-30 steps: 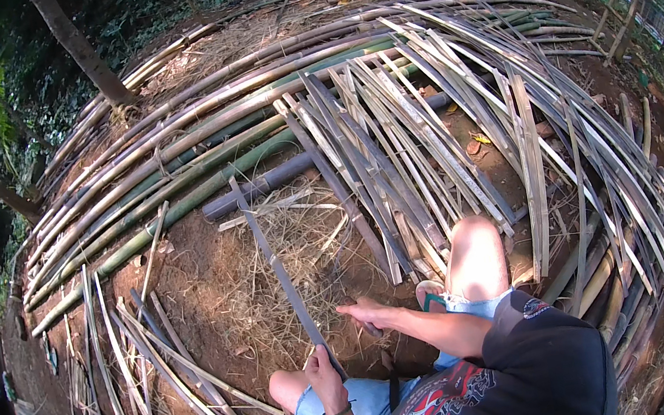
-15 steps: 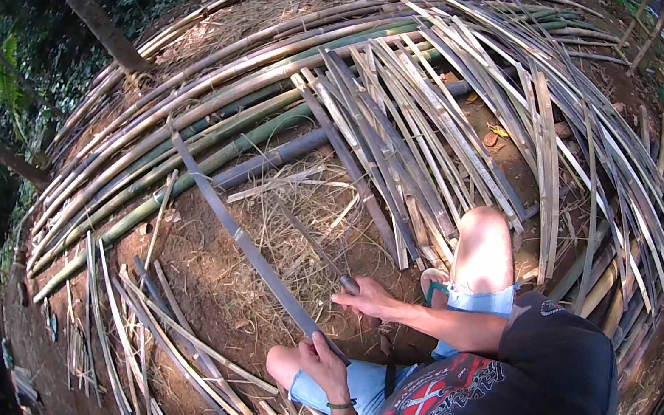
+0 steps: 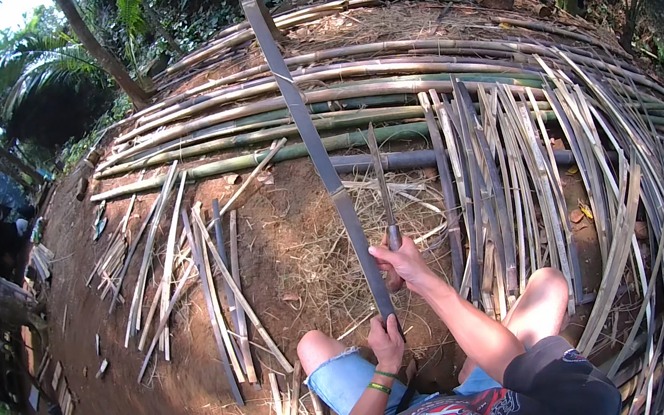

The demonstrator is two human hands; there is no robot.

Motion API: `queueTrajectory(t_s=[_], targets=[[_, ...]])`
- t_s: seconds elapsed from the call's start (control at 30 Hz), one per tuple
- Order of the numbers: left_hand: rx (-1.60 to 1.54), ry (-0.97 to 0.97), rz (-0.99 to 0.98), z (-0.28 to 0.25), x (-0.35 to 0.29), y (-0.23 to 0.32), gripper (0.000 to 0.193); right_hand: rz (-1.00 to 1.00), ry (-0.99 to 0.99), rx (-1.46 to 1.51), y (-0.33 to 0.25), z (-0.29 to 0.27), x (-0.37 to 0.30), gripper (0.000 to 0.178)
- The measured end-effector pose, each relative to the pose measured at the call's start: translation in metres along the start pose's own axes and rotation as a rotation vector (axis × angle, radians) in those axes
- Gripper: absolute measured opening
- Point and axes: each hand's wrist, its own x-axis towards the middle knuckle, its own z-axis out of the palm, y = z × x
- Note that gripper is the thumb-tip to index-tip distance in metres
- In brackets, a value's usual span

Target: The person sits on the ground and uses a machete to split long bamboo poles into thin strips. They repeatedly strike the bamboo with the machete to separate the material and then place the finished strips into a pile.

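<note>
My left hand [image 3: 385,344] is closed round the lower end of a long, flat, grey bamboo strip [image 3: 331,175], which rises away from me, tilted to the left. Pale rings mark its joints. My right hand [image 3: 402,266] grips a long knife [image 3: 381,174] by its dark handle. The narrow blade points away from me, just right of the strip and nearly upright in the picture. The fingertips of my right hand come close to the strip's edge; whether they touch it, I cannot tell.
Bare-earth ground carries scattered shavings [image 3: 316,270] before me. Split bamboo strips [image 3: 515,171] lie heaped at right, and more strips [image 3: 224,292] at left. Whole bamboo poles [image 3: 254,142] lie across the far side. Trees [image 3: 103,53] stand behind them.
The view has swung to the left. The strip and the knife stand more upright in the picture, and my right hand is closer to the strip. Both hands keep their holds.
</note>
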Motion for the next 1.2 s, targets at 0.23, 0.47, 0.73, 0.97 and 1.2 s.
queueTrajectory(t_s=[0.23, 0.47, 0.73, 0.97, 1.2], targets=[[0.032, -0.043, 0.029, -0.005, 0.011, -0.007, 0.019, -0.169, -0.034, -0.104, 0.006, 0.002, 0.003, 0.033], [-0.003, -0.153, -0.101, -0.051, 0.019, 0.020, 0.021, -0.442, 0.245, -0.546, -0.011, -0.025, 0.017, 0.031], [-0.237, -0.196, -0.213, -0.092, -0.003, 0.015, 0.018, -0.699, 0.088, -1.216, -0.062, -0.058, 0.036, 0.033], [-0.299, -0.229, -0.231, -0.115, -0.018, 0.033, 0.020, -0.536, 0.551, -0.922, -0.124, -0.080, 0.125, 0.032], [-0.122, -0.174, -0.078, -0.070, -0.003, 0.018, 0.017, -0.282, -0.110, -0.266, -0.087, -0.012, 0.051, 0.034]])
